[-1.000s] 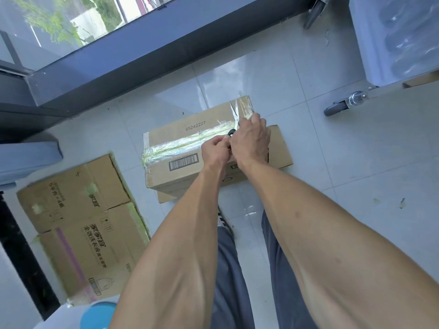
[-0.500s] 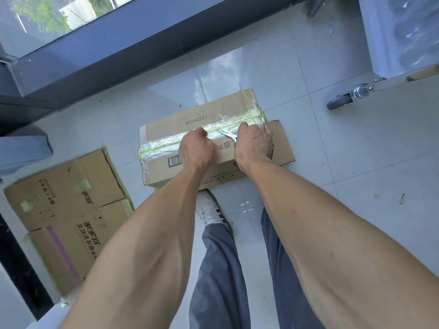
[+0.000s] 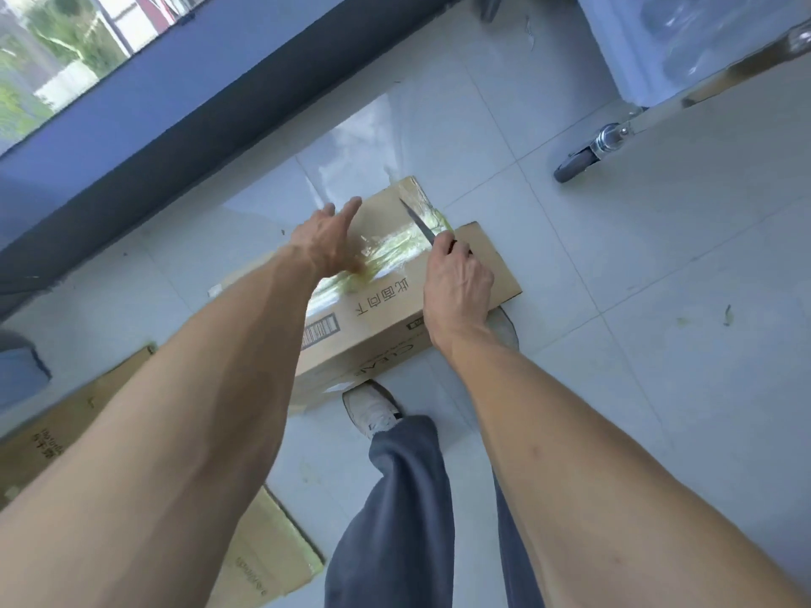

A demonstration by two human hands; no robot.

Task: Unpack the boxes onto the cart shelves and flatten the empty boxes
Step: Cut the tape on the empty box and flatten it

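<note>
While the sealed cardboard box (image 3: 386,318) lies on the pale tiled floor (image 3: 614,274), atop a flat sheet of cardboard (image 3: 491,261), its near face shows a barcode label (image 3: 322,329), Chinese characters and the partly hidden letters "CLEAR". Glossy, wrinkled clear tape (image 3: 395,252) runs along its top seam. The left hand (image 3: 327,241) presses flat on the lid, fingers spread. The right hand (image 3: 456,278) grips a slim metal blade (image 3: 417,219), its tip raised over the tape.

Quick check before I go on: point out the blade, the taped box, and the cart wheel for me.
blade (image 3: 416,218), head view, middle of the bare metal.
taped box (image 3: 386,318), head view, printed top panel.
cart wheel (image 3: 575,163), head view, grey tyre.
</note>
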